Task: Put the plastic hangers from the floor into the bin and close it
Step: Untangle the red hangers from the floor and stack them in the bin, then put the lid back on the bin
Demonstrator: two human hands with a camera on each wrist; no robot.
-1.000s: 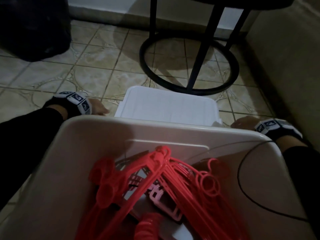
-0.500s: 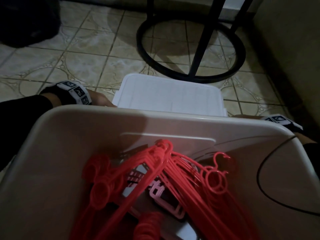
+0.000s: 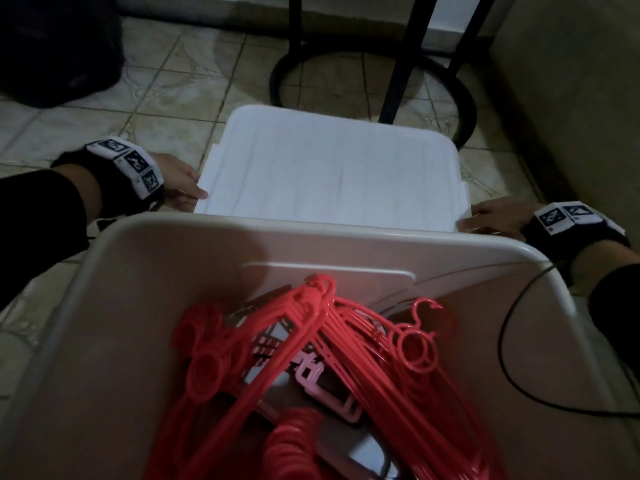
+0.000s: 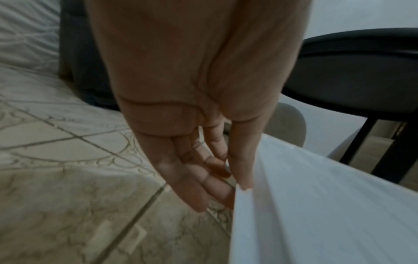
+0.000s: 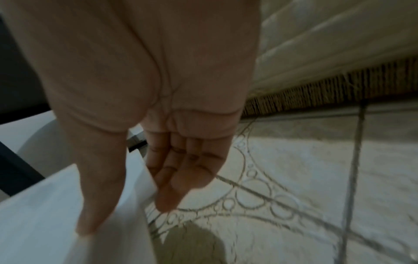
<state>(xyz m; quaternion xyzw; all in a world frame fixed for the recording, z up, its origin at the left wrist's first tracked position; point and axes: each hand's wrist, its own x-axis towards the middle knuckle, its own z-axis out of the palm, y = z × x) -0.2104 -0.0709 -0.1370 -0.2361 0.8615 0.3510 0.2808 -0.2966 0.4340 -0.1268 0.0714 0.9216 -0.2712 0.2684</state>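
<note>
At the far left the left hand had the lid by its left edge: in the left wrist view the thumb lay along the top of the white rim while the fingers reached under it, a light pinch with the fingers nearly straight. The lid itself sat just beyond the bin, between the two hands and in front of the black stool base; whether it was lifted clear of the tiled floor could not be told. Nearer the camera, the red plastic hangers lay heaped inside the open bin (no hanger showed on the visible floor, so the loading looked finished). At the right, the right hand held the lid's right edge the same way, thumb on top and fingers tucked below. What remained, by my reading, was to carry the lid over the bin and press it down.
</note>
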